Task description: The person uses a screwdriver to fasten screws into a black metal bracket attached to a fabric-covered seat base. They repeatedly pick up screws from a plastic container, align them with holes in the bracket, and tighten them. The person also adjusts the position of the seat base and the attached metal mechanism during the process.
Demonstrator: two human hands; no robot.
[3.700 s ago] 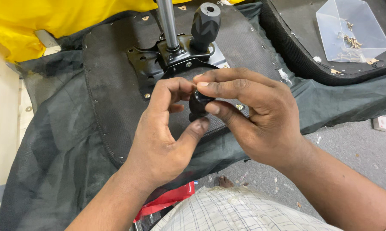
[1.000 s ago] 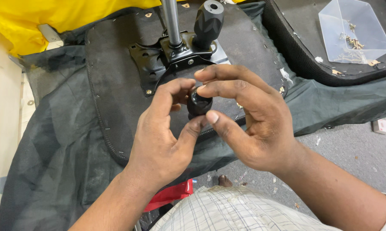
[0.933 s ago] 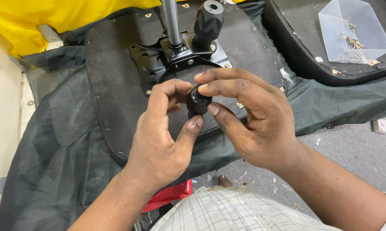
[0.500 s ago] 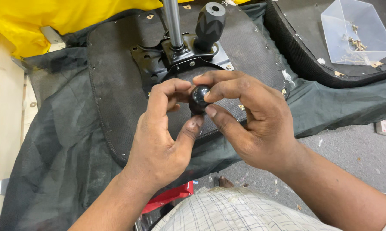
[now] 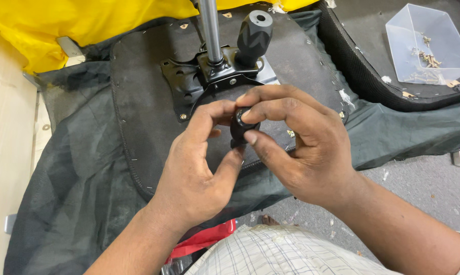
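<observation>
My left hand (image 5: pixel 196 173) and my right hand (image 5: pixel 301 147) meet over an upturned black chair seat (image 5: pixel 143 102). Between their fingertips they pinch a small black round knob (image 5: pixel 237 126). My right thumb and forefinger close on its top and side, and my left thumb and forefinger press on its left and underside. Just behind the hands sits the black metal seat plate (image 5: pixel 202 84) with a shiny metal column (image 5: pixel 211 30) and a black ribbed handle knob (image 5: pixel 254 33) standing up from it.
Dark mesh fabric (image 5: pixel 61 193) spreads under the seat. Yellow cloth (image 5: pixel 87 25) lies at the back left. A clear plastic box (image 5: pixel 426 46) with screws rests on another black seat pad at the top right. Grey floor shows at the right, and a red object (image 5: pixel 202 242) near my lap.
The hands have stayed together over the seat. The small black knob has turned slightly between the fingers, and the right fingers have shifted their hold on it.
</observation>
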